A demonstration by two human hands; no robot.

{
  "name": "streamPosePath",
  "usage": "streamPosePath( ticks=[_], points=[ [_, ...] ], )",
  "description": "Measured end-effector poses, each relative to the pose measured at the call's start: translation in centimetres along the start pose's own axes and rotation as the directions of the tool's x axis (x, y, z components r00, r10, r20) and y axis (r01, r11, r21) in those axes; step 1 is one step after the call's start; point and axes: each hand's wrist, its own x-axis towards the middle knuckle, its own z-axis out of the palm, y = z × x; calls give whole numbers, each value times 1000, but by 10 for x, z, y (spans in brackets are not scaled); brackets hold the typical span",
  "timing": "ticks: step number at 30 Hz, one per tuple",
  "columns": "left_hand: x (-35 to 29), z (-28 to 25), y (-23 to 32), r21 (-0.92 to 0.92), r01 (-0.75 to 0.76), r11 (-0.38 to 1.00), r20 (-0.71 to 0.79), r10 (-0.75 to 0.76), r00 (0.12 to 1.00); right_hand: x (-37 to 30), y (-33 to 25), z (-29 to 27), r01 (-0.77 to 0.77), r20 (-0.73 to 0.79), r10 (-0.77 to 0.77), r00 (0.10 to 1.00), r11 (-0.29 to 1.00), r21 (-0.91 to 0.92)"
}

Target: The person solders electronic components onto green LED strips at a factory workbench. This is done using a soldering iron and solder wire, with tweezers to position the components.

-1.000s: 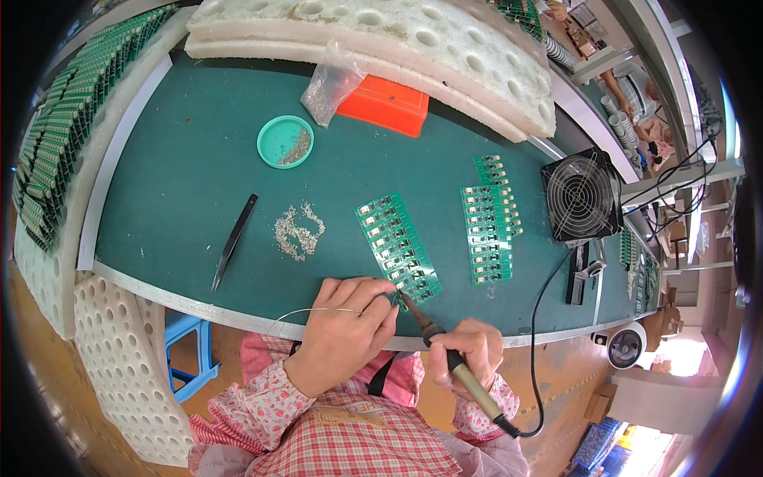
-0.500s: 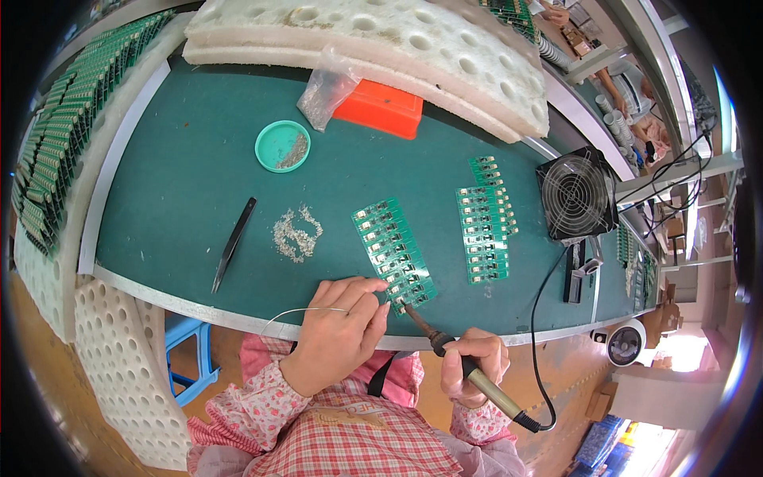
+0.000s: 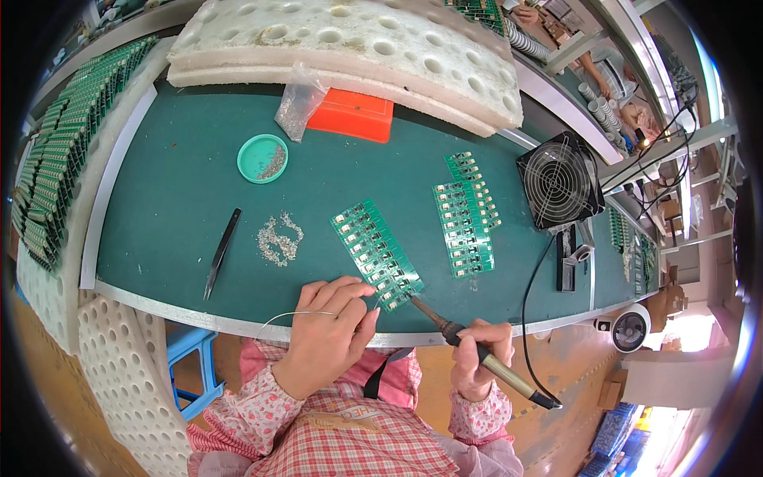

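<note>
My right hand point(image 3: 482, 358) grips a soldering iron point(image 3: 494, 364) by its handle, its tip resting at the near right corner of a green circuit board panel point(image 3: 377, 253). With fingers bent together, my left hand point(image 3: 330, 334) pinches a thin solder wire point(image 3: 292, 313) at the panel's near left edge; the wire curves away to the left. Rows of small white and dark parts cover the panel. Farther right lie more board panels point(image 3: 465, 226), partly overlapping. Black tweezers point(image 3: 222, 254) and a loose pile of tiny pale parts point(image 3: 278, 240) lie left of the panel.
A round turquoise dish point(image 3: 243, 161) holds small parts. Behind it are a plastic bag point(image 3: 299, 103), a red bin point(image 3: 351, 116) and a white foam block point(image 3: 334, 48). A black fan point(image 3: 560, 181) and iron holder point(image 3: 566, 266) stand right. Boards point(image 3: 75, 135) line the left.
The iron's tip has shifted along the panel's near end to its right corner, its handle tilting flatter. The whole table view has slid slightly left. My left hand still pinches the wire.
</note>
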Motion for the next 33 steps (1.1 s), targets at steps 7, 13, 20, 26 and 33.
streamPosePath(
  ticks=[7, 13, 20, 26, 33],
  points=[
    [5, 0, -1, 20, 70, 997, -19, -70, 997, 36, -7, 21, 248, 178, -239, 955, 968, -33],
    [5, 4, -2, 61, 74, 995, -17, -73, 997, 40, -4, 31, 243, 219, -234, 947, 970, -14],
    [5, -1, -3, 119, 43, 992, 36, -48, 998, 43, -1, 36, 292, 229, -281, 932, 956, -15],
    [4, 0, -3, 112, 48, 993, 39, -52, 998, 43, -3, 36, 324, 257, -307, 916, 946, -25],
    [4, 1, -4, 107, 43, 993, 32, -46, 998, 42, -7, 35, 347, 298, -318, 900, 937, -48]
  ],
)
